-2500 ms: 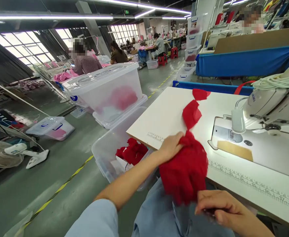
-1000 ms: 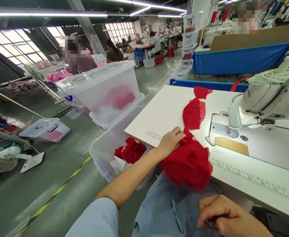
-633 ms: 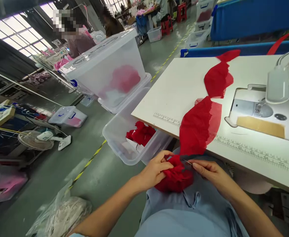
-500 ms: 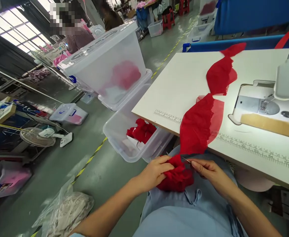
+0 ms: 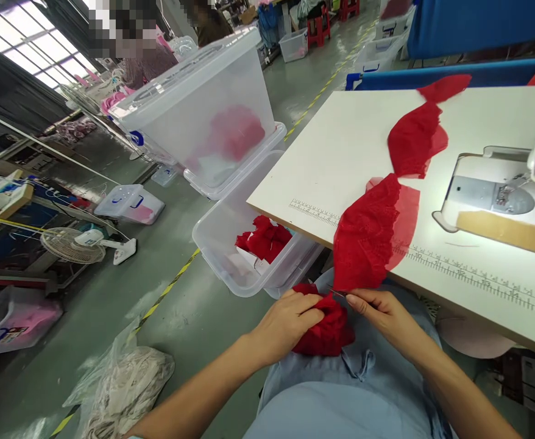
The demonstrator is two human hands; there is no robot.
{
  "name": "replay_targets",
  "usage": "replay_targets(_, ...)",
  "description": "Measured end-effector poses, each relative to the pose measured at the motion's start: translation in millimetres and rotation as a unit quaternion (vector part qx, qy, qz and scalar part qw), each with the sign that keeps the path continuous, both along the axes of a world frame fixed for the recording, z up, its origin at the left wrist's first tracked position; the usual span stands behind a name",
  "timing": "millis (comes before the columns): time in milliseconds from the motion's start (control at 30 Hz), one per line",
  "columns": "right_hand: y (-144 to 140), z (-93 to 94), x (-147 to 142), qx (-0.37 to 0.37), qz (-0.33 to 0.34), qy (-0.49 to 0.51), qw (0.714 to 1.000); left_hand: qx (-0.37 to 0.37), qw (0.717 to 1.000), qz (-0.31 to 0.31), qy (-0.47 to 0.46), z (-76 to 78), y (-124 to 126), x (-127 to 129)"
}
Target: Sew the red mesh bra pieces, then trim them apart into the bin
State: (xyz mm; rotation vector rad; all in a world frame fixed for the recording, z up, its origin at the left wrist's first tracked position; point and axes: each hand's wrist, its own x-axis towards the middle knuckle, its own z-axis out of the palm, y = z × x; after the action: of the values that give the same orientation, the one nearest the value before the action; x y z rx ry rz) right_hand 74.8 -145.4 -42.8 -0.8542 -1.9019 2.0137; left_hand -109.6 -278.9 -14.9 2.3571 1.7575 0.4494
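Over the lap, left hand [image 5: 290, 323] and right hand [image 5: 381, 311] both pinching bunched red lace [image 5: 325, 326].

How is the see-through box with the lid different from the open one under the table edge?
The lidded clear box is taller and closed, and sits higher; the open clear bin is shallower, with no lid. The lidded box holds something pink that looks cloudy through its wall; the open bin shows bright red fabric pieces. Both are clear plastic.

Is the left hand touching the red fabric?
Touching. The head view shows the left hand with its fingers pressed into the bunched red fabric on the lap, no gap between them.
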Motion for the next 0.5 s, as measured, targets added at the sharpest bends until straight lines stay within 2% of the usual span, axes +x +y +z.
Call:
replay_targets(267,-2.6,-8.1,-4.4,0.029,0.023,0.001,0.999,0.010,1.000,0.000,0.012,-0.8,-3.3,0.2)
replay_targets(500,-1.8,-8.7,-0.4,0.063,-0.025,0.017,0.998,-0.020,0.999,-0.016,0.044,-7.2,1.9,2.0)
